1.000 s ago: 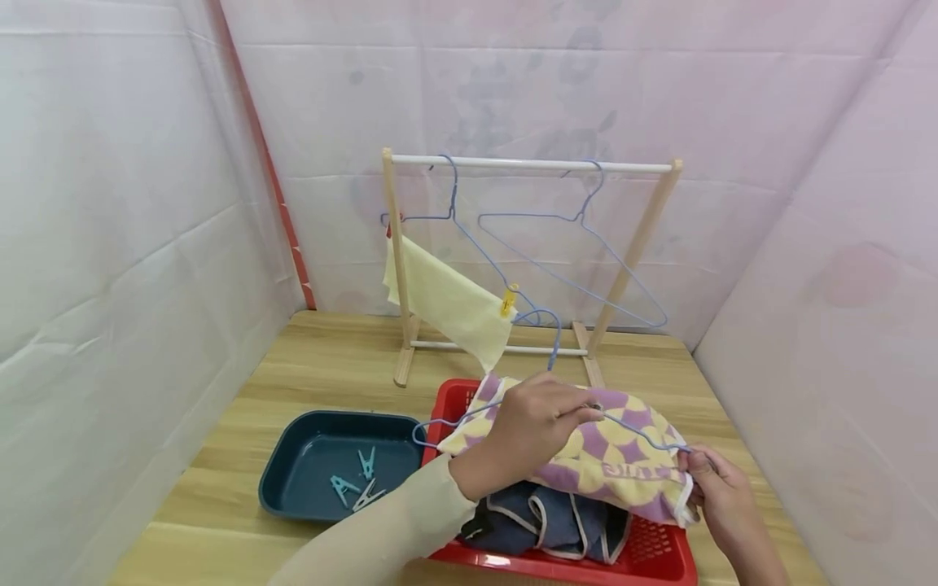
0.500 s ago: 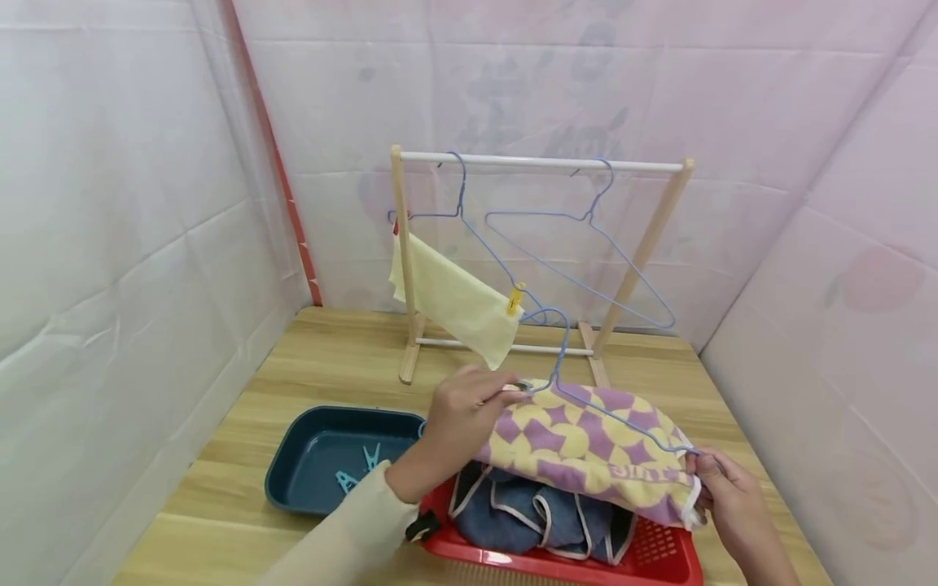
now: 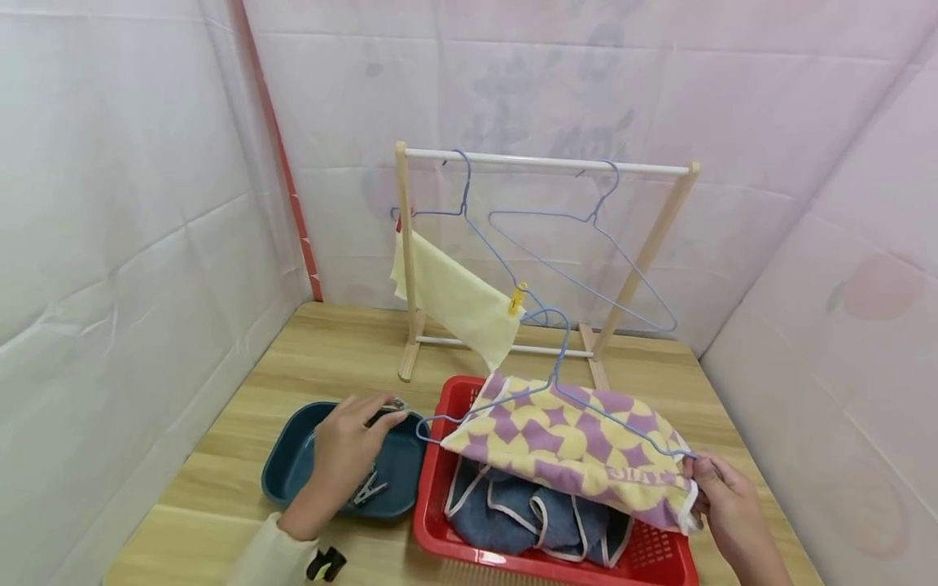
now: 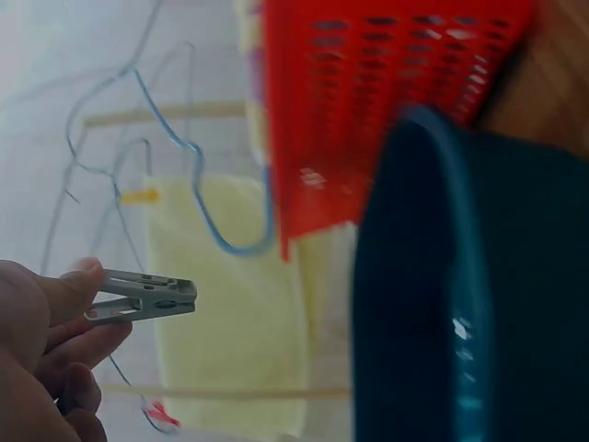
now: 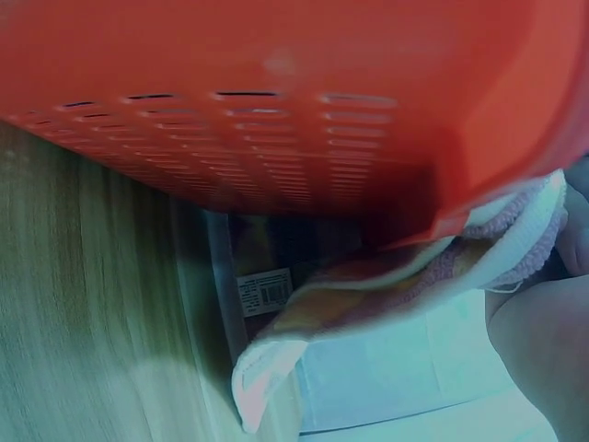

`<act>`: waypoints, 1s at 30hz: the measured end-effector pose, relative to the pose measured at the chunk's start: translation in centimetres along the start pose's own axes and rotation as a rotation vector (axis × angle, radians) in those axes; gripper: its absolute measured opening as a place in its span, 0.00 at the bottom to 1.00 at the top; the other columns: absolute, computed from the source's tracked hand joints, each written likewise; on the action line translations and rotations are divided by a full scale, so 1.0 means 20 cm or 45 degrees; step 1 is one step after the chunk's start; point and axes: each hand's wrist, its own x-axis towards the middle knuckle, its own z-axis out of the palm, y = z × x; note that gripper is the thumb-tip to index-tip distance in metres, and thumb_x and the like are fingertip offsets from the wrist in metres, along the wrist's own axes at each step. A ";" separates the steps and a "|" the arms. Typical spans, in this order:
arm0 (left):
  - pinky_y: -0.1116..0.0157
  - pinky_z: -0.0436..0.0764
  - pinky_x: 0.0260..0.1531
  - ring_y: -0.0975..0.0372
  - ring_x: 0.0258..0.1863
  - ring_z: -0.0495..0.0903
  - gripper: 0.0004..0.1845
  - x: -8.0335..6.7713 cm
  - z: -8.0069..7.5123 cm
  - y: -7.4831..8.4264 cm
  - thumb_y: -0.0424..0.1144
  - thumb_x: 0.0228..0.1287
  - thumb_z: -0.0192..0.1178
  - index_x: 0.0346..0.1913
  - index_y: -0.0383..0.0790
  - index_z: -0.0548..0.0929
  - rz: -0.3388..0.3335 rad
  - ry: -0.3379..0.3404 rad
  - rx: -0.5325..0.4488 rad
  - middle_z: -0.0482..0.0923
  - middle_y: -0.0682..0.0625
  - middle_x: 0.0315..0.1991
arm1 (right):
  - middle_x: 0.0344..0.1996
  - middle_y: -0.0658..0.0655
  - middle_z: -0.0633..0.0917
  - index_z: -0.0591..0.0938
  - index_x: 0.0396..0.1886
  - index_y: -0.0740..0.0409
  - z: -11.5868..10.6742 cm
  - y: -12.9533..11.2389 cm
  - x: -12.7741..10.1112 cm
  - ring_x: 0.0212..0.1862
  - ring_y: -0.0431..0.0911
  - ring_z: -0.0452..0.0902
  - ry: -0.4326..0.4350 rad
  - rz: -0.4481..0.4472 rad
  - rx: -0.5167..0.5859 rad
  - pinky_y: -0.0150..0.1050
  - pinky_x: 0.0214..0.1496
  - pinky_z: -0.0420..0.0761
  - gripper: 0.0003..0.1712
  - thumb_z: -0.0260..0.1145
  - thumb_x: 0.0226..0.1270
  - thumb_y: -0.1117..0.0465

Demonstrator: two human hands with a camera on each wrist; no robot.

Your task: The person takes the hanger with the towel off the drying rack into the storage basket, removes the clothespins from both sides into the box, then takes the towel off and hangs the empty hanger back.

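Observation:
My left hand [image 3: 343, 452] pinches a grey clothespin [image 4: 147, 296] between thumb and fingers, above the dark teal tray [image 3: 278, 468]. At the right, my right hand [image 3: 727, 498] grips one end of a blue wire hanger [image 3: 563, 354] together with a corner of a purple-and-yellow towel [image 3: 564, 443]. The hanger lies over the towel, and its left end sticks out beyond the towel's left edge. Under the towel is a red basket [image 3: 431, 500] holding a dark blue cloth [image 3: 506, 521] with white trim. Inside the tray lies another pale clothespin [image 3: 369, 490], partly behind my left hand.
Behind the basket stands a wooden rack with a white bar [image 3: 550, 160]. A bare blue hanger [image 3: 593, 220] hangs on its right. On its left, another hanger carries a pale yellow cloth [image 3: 462, 293] with red and yellow clothespins [image 3: 517, 299]. White sheets [image 3: 828, 285] enclose the table.
My left hand has moved left and down, away from the middle of the hanger, to above the tray, still holding the clothespin. My right hand keeps its hold on the hanger and towel.

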 end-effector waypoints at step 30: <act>0.46 0.81 0.38 0.52 0.50 0.85 0.15 -0.20 0.10 -0.29 0.51 0.66 0.67 0.50 0.49 0.91 -0.500 -0.891 0.291 0.88 0.52 0.49 | 0.22 0.44 0.71 0.79 0.33 0.56 0.02 0.00 -0.02 0.22 0.52 0.49 0.008 -0.002 0.038 0.46 0.23 0.49 0.20 0.43 0.83 0.64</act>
